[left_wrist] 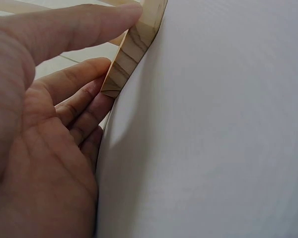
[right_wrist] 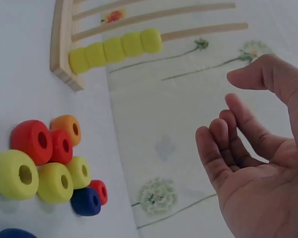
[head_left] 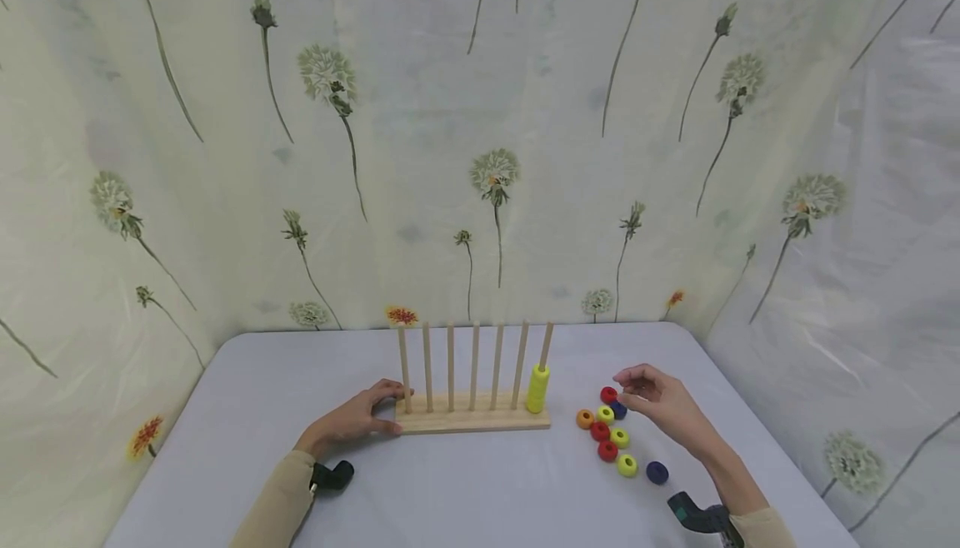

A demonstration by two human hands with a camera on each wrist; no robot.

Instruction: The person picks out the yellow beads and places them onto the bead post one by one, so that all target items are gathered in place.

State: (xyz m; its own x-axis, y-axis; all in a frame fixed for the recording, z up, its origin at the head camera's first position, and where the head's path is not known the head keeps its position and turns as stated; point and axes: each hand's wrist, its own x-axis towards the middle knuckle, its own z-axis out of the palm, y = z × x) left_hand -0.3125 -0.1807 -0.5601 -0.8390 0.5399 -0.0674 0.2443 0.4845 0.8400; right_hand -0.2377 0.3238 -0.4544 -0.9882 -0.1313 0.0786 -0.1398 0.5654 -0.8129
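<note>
A wooden peg stand with several upright pegs stands on the table. My left hand holds the left end of its base, thumb at the front and fingers behind; the left wrist view shows the thumb and fingertips against the wood. Several yellow beads are stacked on the rightmost peg. My right hand hovers by the loose beads to the right of the stand, thumb and index finger apart. Nothing is between its fingers in the right wrist view.
Loose on the table lie red beads, yellow beads, an orange bead and dark blue beads, one of these apart near the front. Behind the white table hangs a dandelion-patterned curtain.
</note>
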